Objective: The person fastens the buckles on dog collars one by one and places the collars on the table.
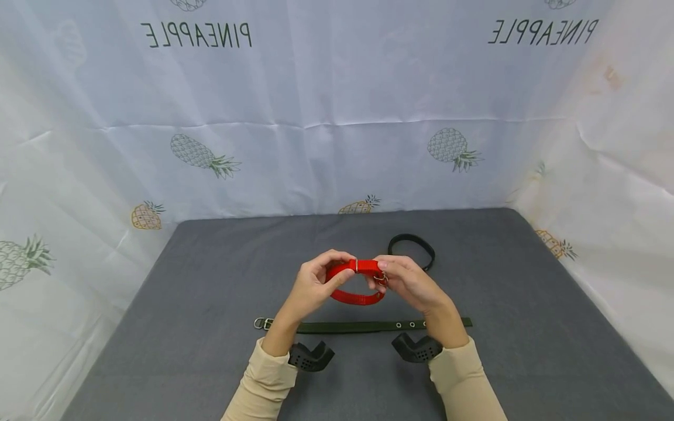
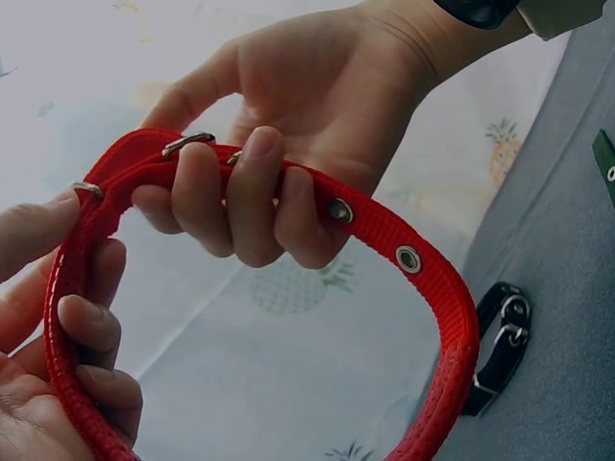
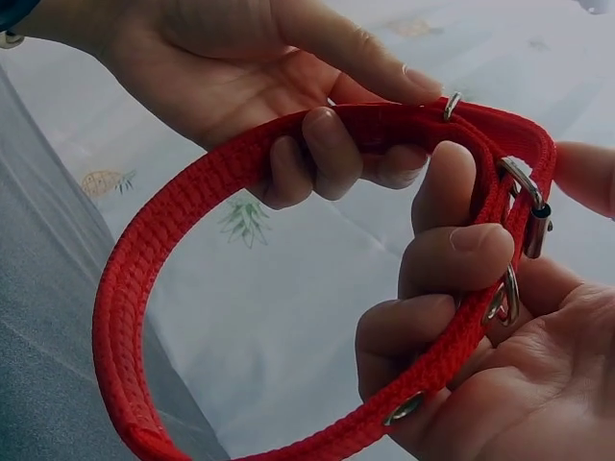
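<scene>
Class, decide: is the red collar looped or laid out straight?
Looped: the red collar curves round into a ring, held by the left hand and right hand.

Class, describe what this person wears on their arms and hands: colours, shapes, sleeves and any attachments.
The left hand and right hand are ungloved. Beige fabric sleeves cover the forearms, ending near the wrists. Each wrist carries a black, angular attachment with small holes.

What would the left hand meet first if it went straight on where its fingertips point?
Past the red collar it holds, probably the right hand, which grips the same collar opposite; exact depth is unclear.
</scene>
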Demonstrator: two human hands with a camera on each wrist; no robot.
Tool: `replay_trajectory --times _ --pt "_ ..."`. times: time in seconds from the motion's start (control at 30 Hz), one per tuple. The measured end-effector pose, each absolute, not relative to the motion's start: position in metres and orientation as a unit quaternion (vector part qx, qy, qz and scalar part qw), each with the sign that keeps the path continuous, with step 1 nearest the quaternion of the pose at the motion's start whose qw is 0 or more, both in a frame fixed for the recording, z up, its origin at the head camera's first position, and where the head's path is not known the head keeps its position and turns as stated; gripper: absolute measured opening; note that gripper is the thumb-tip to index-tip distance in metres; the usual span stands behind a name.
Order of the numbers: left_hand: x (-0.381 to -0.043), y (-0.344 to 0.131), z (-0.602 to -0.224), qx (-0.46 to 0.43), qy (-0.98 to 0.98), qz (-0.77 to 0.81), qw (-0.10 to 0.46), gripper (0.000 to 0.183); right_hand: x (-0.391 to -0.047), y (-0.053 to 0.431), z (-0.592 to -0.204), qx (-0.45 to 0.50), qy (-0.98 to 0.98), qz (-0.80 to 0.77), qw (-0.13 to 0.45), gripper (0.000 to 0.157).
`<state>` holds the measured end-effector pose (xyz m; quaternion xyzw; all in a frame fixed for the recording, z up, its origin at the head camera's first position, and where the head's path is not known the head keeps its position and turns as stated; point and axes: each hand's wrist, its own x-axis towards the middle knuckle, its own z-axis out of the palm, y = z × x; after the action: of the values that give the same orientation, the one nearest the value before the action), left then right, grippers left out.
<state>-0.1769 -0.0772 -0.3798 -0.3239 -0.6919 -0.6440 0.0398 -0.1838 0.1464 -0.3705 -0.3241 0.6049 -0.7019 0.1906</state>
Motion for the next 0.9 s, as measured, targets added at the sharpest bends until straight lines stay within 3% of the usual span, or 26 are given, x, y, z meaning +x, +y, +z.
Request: replay_trajectory --times 0.9 --pt "-0.176 -0.076 -0.377 -0.308 -0.699 -0.645 0.018 0.024 -0.185 0.137 -0.375 -0.312 0.638 -0.696 0.108 0.019"
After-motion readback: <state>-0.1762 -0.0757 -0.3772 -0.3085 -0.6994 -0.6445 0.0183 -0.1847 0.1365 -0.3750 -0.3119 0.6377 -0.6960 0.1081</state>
